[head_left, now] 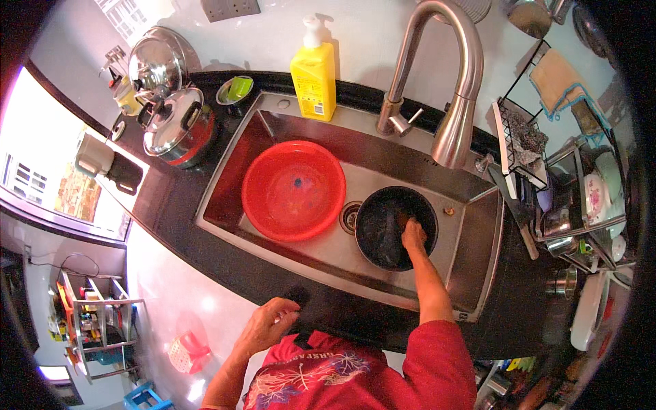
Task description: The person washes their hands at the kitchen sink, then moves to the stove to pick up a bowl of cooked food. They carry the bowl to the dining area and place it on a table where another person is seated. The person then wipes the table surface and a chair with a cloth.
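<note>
In the right half of the steel sink (314,263) sits a round black pan (372,256) with dark wet-looking insides. My right hand (413,234) reaches down into it, fingers closed near its inner right wall. A small brownish patch shows at the fingertips, too unclear to name. A red plastic basin (294,229) rests to the left of the pan, bare inside but for a small blue mark at its middle. My left hand (271,322) hovers by the counter's front edge, fingers loosely bent and apart, holding nothing.
A tall steel faucet (458,130) arches over the sink's back right. Behind the basin stands a yellow pump bottle (314,78). Lidded steel pots (174,126) stand at the left. A knife (523,225) lies on the right counter beside a dish rack (581,232).
</note>
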